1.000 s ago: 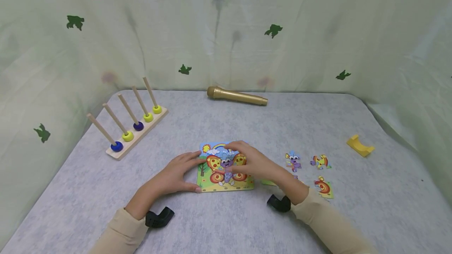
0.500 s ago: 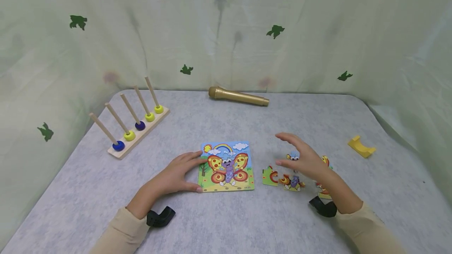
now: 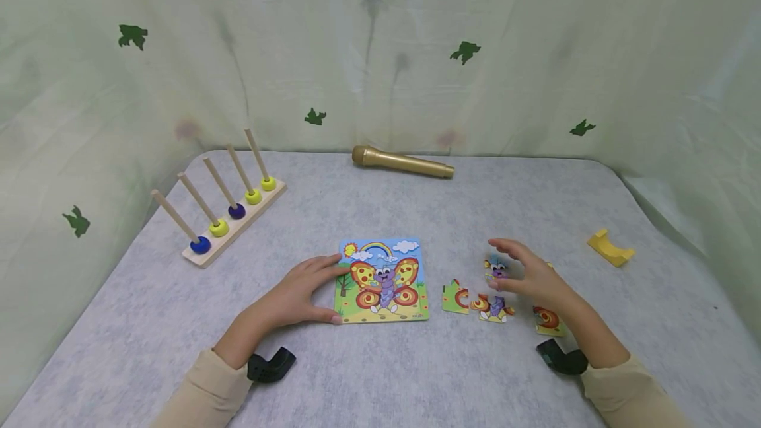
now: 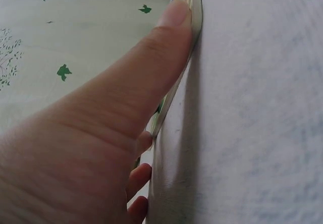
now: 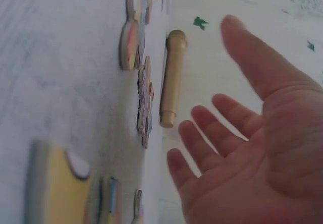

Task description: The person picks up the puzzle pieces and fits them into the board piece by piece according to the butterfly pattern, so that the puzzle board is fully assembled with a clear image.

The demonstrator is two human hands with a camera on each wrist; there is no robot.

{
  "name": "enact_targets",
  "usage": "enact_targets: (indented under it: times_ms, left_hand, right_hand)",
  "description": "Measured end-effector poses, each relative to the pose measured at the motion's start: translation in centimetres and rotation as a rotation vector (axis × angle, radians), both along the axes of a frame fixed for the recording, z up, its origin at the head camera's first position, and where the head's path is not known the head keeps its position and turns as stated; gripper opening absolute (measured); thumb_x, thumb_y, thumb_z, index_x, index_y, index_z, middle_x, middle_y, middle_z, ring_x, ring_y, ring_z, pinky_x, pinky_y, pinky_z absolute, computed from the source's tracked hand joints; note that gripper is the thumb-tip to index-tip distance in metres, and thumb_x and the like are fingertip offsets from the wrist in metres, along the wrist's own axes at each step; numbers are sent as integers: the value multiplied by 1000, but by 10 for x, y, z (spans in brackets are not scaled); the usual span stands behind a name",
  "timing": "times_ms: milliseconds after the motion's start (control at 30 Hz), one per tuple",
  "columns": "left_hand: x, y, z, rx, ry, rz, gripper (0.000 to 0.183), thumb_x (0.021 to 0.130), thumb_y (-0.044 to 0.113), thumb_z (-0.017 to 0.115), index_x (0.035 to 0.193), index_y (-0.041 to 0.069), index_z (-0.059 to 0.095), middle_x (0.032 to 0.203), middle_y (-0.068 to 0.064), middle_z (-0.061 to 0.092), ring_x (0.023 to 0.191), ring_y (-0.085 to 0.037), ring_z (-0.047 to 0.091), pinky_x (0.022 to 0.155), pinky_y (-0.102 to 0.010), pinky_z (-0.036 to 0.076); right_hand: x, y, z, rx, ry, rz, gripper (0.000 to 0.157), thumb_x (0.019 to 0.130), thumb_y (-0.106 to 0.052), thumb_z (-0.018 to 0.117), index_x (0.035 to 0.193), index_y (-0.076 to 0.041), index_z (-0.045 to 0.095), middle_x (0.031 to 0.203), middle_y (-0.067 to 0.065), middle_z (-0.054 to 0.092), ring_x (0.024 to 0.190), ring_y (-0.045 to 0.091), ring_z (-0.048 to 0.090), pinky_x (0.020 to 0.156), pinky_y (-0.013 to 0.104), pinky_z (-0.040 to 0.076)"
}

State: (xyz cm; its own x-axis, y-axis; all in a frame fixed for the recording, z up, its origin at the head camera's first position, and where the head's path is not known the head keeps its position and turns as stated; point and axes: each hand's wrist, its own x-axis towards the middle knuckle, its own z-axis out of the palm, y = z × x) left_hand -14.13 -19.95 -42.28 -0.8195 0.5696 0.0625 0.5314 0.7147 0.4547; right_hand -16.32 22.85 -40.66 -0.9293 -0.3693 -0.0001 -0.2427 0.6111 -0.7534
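1. Head: the nearly square puzzle board (image 3: 386, 283) lies flat on the table (image 3: 380, 375), its printed butterfly's head toward the far edge, feet toward the person.
2. Head: the left hand (image 3: 300, 292) touches the board's left side, thumb at the near corner, fingers apart. The right hand (image 3: 538, 283) has thumb and forefinger apart about the face piece (image 3: 497, 269); contact I cannot tell. Other puzzle pieces (image 3: 492, 309) lie right of the board.
3. Head: the peg stand (image 3: 240, 224) slants from near left to far right, one ring (image 3: 200, 245) on each of five pegs (image 3: 175, 218).
4. Left wrist: the thumb rests on the board's edge.
5. Right wrist: the fingers spread loosely, near pieces lying flat; the microphone (image 5: 174, 77) lies beyond.
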Motion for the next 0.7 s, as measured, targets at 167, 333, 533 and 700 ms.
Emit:
enact_targets:
  times_ms: [167,333,533,700]
  left_hand:
    - [0,0,0,-10,-6,3,85,64,68,62,133,22,45,143,-7,28,128,-30,24,101,-51,18]
    - [0,0,0,-10,-16,10,85,64,69,62,133,22,45,144,-6,28,129,-30,23,101,-50,18]
    - [0,0,0,-5,0,0,84,64,68,62,132,21,46,143,-7,29,128,-31,25,100,-51,19]
    - [0,0,-1,-2,5,-2,84,64,68,62,132,21,46,143,-8,29,128,-31,25,100,-51,19]
  right_hand:
    - [-3,7,-9,-11,-42,6,73,75,-31,72,135,-7,36,136,17,35,124,39,29,96,58,23]
    - [-5,12,-13,1,-72,25,76,74,-33,72,135,-6,36,138,15,33,129,34,21,100,54,17]
    - [-6,16,-17,31,-58,68,72,75,-31,72,134,-7,38,138,13,33,130,33,20,101,54,16]
    - [-8,16,-19,47,-20,98,68,76,-28,72,132,-5,41,137,14,36,129,33,24,101,51,20]
